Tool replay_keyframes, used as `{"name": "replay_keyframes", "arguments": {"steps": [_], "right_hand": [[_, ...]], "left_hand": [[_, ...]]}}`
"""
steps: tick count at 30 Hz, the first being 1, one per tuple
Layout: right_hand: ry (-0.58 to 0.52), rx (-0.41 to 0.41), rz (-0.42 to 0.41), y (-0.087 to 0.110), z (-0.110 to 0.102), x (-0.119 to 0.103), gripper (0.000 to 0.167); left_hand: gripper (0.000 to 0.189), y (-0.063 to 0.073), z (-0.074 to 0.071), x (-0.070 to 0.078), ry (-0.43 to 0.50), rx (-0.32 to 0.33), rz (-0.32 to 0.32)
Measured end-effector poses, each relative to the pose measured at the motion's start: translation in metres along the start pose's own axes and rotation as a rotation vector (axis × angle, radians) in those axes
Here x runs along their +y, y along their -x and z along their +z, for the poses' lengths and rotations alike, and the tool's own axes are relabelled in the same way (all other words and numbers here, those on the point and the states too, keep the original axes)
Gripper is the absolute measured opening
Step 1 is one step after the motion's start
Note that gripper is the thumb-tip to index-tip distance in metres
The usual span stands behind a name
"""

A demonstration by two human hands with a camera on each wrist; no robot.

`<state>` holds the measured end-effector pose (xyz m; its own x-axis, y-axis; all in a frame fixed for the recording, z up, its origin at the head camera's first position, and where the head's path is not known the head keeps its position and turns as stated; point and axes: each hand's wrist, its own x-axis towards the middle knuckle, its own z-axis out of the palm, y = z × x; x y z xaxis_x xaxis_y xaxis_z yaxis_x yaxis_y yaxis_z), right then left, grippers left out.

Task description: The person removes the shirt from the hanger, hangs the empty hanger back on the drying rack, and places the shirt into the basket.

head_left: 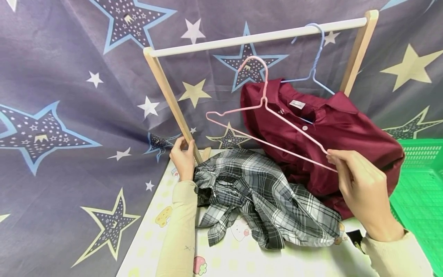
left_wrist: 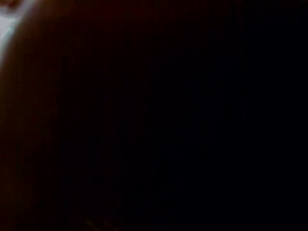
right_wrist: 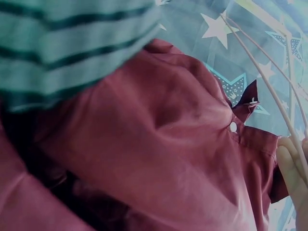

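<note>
My right hand [head_left: 363, 188] pinches one end of a pink wire hanger [head_left: 294, 125], its hook pointing up below the rail and no garment on it. With thumb and fingers, my left hand [head_left: 183, 158] grips the left wooden post [head_left: 169, 96] of a small clothes rack near its foot. A maroon shirt [head_left: 360, 134] hangs from the rack on a blue hanger [head_left: 316, 57], behind the pink one. Below lies a crumpled grey-and-black plaid shirt [head_left: 256, 192], close to my left wrist. The left wrist view is almost wholly dark.
The rack's white rail [head_left: 256, 38] runs across the top. A green plastic basket [head_left: 418, 200] stands at the right. Under the plaid shirt is a white printed tabletop [head_left: 149, 246]; a star-patterned cloth [head_left: 69, 184] hangs behind. Striped fabric [right_wrist: 72, 48] fills the right wrist view's upper left.
</note>
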<state>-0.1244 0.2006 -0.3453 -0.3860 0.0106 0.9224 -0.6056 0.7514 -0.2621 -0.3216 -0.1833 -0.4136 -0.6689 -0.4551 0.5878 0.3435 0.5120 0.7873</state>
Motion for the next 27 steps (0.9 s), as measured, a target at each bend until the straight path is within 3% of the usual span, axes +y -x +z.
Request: {"name": "replay_keyframes", "arguments": {"steps": [27], "right_hand": [[0.004,0.019,0.100,-0.041,0.036,-0.003,0.014]], "left_hand": [[0.018,-0.001,0.001,-0.006,0.005,0.002,0.027]]}}
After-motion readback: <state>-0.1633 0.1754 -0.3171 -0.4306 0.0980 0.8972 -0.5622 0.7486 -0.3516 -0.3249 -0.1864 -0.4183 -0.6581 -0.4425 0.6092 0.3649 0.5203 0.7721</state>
